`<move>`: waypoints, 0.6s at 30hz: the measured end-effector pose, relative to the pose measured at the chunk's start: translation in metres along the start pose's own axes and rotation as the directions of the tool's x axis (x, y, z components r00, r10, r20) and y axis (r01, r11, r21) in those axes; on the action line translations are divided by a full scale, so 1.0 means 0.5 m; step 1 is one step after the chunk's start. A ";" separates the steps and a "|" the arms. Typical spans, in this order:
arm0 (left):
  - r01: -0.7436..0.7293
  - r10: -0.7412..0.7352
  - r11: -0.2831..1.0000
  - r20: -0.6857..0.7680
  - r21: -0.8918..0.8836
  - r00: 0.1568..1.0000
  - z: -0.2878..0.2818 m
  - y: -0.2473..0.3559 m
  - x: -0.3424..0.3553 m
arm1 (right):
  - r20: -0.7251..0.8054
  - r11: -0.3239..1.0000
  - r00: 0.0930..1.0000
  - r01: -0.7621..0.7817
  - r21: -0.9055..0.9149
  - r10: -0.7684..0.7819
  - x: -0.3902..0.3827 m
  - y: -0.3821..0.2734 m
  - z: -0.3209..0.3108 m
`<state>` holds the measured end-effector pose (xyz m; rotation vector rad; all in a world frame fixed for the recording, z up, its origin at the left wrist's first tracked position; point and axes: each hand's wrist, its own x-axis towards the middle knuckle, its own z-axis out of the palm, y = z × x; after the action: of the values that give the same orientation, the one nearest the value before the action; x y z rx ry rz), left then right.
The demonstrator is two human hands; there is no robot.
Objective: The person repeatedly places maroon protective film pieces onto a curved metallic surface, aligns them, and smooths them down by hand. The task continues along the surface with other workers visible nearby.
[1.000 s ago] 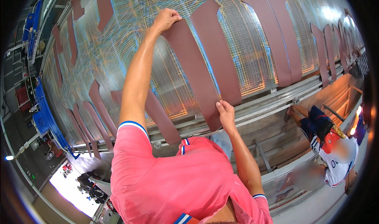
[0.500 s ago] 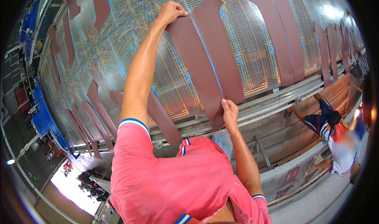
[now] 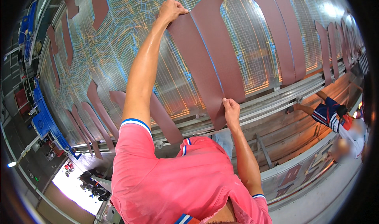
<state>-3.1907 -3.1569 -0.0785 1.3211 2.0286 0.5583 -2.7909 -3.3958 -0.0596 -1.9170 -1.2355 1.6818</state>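
Observation:
Two long maroon-brown flat cut pieces lie side by side in front of me, perhaps leather or coated fabric. My left hand (image 3: pixel 173 11) pinches the far end of the left cut piece (image 3: pixel 193 66). At its near end, my right hand (image 3: pixel 231 110) grips the right edge with thumb and fingers; that end hangs over the table's front edge. The right cut piece (image 3: pixel 223 46) lies close alongside, a thin blue line showing between them. Beneath both is a shiny metal table (image 3: pixel 177 101) covered in blue and orange lines.
More brown cut pieces (image 3: pixel 282 38) lie to the right, others (image 3: pixel 96 109) to the left. A metal rail (image 3: pixel 268 95) runs along the table's near edge. Another person (image 3: pixel 335 117) is on the right, beside a second table (image 3: pixel 300 184) with brown pieces on it.
Both my hands keep nearly the same grip and place on the cut piece. The other person on the right has shifted farther right and turned somewhat.

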 end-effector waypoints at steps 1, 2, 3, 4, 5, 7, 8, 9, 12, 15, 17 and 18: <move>0.004 -0.004 1.000 -0.003 0.003 1.000 0.000 -0.004 0.000 | 0.001 1.000 1.000 0.000 -0.002 0.000 0.001 0.002 0.001; 0.005 -0.005 1.000 -0.004 0.004 1.000 0.000 -0.002 0.000 | 0.001 1.000 1.000 -0.002 -0.003 0.002 0.000 0.000 0.001; 0.007 -0.007 1.000 -0.005 0.006 1.000 0.000 0.000 -0.001 | 0.001 1.000 1.000 -0.005 -0.004 0.005 -0.002 -0.006 0.002; 0.002 -0.002 1.000 -0.009 0.011 1.000 0.001 0.001 -0.001 | 0.002 1.000 1.000 -0.008 -0.005 0.008 -0.003 -0.009 0.003; -0.004 0.004 1.000 -0.011 0.016 1.000 0.002 0.000 0.000 | 0.000 1.000 1.000 -0.012 -0.005 0.012 -0.003 -0.008 0.003; -0.008 0.009 0.999 -0.019 0.039 1.000 0.003 -0.002 0.004 | -0.005 1.000 1.000 -0.021 -0.003 0.021 -0.002 -0.007 0.003; -0.006 0.007 0.999 -0.016 0.051 1.000 0.008 0.005 0.003 | -0.027 0.999 1.000 -0.010 -0.042 0.009 -0.004 -0.005 0.001; -0.006 0.006 0.998 -0.011 0.063 1.000 0.012 0.011 0.002 | -0.048 0.997 0.999 -0.001 -0.080 -0.003 -0.002 -0.005 0.002; 0.018 -0.017 0.999 -0.003 0.042 1.000 0.005 0.003 0.006 | -0.085 0.969 0.996 -0.005 -0.249 -0.016 0.000 -0.027 0.006; 0.025 -0.026 1.000 0.003 0.017 1.000 0.004 -0.018 0.012 | -0.122 0.931 0.992 -0.036 -0.364 -0.009 0.001 -0.041 0.017; 0.031 -0.031 0.999 0.012 0.024 0.999 0.005 -0.017 0.016 | -0.139 0.918 0.990 -0.055 -0.394 0.000 0.003 -0.043 0.019; 0.038 -0.038 0.999 0.017 0.033 0.999 0.005 -0.013 0.016 | -0.138 0.914 0.990 -0.060 -0.401 0.005 0.004 -0.044 0.019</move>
<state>-3.1955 -3.1520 -0.0867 1.2993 2.0521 0.4958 -2.8084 -3.3844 -0.0476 -2.2518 -1.6034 1.3591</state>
